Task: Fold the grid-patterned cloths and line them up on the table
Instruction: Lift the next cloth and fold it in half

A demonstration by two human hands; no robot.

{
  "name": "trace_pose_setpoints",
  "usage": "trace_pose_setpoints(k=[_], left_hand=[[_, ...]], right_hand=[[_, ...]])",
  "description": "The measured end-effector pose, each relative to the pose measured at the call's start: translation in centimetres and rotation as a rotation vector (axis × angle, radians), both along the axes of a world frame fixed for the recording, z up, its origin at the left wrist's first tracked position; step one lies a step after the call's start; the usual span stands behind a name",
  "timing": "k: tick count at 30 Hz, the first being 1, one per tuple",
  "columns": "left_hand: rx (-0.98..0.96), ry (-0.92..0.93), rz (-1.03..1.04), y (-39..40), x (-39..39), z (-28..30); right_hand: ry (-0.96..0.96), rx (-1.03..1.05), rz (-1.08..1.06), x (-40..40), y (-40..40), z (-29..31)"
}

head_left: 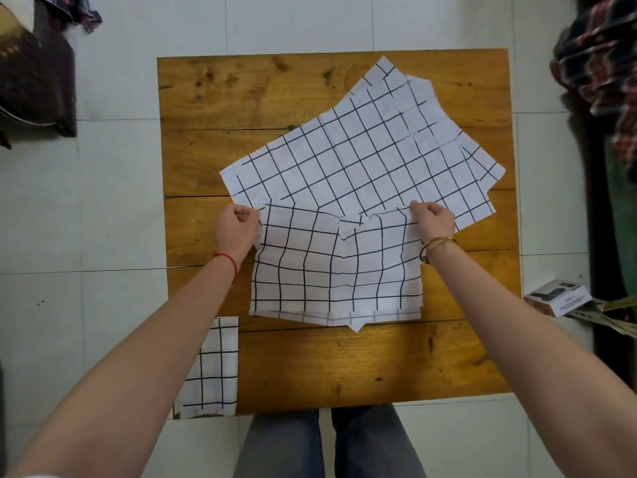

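Observation:
A white cloth with a black grid [336,267] lies folded in half at the middle of the wooden table [344,363]. My left hand [236,231] pinches its far left corner and my right hand [432,220] pinches its far right corner. Behind it, a pile of unfolded grid cloths [365,150] lies spread at an angle towards the far right of the table. A narrow folded grid cloth [215,370] rests at the near left corner, partly under my left forearm.
The table stands on a pale tiled floor. A small box [558,296] sits on the floor at the right. Plaid clothing [599,63] hangs at the far right. A dark chair with a cushion [31,74] stands at the far left.

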State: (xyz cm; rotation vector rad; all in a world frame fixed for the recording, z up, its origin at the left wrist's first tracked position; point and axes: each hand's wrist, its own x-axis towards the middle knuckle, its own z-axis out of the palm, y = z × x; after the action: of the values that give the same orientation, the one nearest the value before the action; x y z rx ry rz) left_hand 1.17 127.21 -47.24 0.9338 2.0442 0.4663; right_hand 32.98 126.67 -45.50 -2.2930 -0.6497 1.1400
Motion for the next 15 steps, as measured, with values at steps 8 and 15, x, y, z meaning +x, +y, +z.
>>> trace_pose_setpoints(k=[8,15], left_hand=[[-0.059,-0.040,-0.030,0.9,1.2,-0.5],[-0.021,-0.001,0.029,0.3,1.4,-0.2]], right_hand=[[0.073,0.008,0.018,-0.1,0.0,0.5],[0.068,0.025,0.002,-0.2,-0.1,0.8]])
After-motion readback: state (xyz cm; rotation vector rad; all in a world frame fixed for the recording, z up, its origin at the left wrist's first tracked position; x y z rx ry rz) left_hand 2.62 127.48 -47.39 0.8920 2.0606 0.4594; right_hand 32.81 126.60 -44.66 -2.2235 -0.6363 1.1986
